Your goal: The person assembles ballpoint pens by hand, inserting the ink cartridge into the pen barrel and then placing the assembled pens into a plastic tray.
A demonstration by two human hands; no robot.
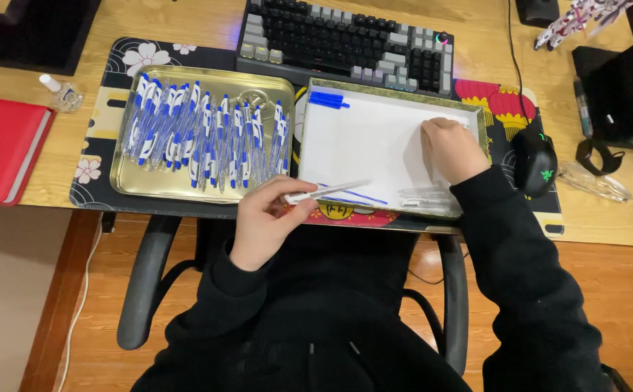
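pen tray (124, 181) left of box (303, 156), keyboard (345, 40) behind

blue-white pens (200, 134), gold tray (124, 185), red notebook (1, 145)

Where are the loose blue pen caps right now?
In the head view, the blue pen caps lie in the far left corner of the white-lined tray, just below the keyboard and right of the gold tray full of pens.

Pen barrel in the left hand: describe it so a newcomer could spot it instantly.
Start at the desk mat below the keyboard, where a gold tray of assembled blue-and-white pens sits left of a white-lined tray. Over that tray's lower left edge, the left hand pinches a pen barrel. It alone is plain white, with no blue parts, and held rather than lying down.
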